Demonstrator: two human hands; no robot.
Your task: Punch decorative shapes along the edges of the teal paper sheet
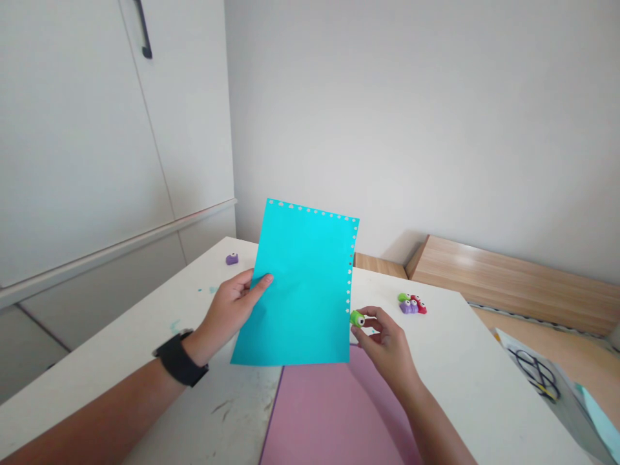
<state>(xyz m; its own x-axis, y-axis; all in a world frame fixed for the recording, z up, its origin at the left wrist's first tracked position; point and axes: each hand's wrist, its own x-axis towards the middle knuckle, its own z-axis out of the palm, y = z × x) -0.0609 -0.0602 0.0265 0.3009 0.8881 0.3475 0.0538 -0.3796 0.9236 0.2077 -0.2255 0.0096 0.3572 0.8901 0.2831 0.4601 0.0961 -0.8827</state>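
Note:
A sheet of turquoise paper (303,284) is held up off the table, pinched at its left edge by my left hand (235,303), thumb in front. Small shaped holes run along its top edge and down the upper part of its right edge. Between the thumb and fingers of my right hand (382,336) is a green craft punch (357,318), set at the paper's right edge just below the lowest hole. Whether its slot is around the paper here, I cannot tell. Beneath the paper lies a pink mat (329,413).
Several green, red and purple punches (411,305) cluster on the white table (436,368) at right. One purple punch (232,258) sits at the far left. Paper scraps (175,326) lie at left. A wooden board (513,268) and a clear folder (537,374) are off the right edge.

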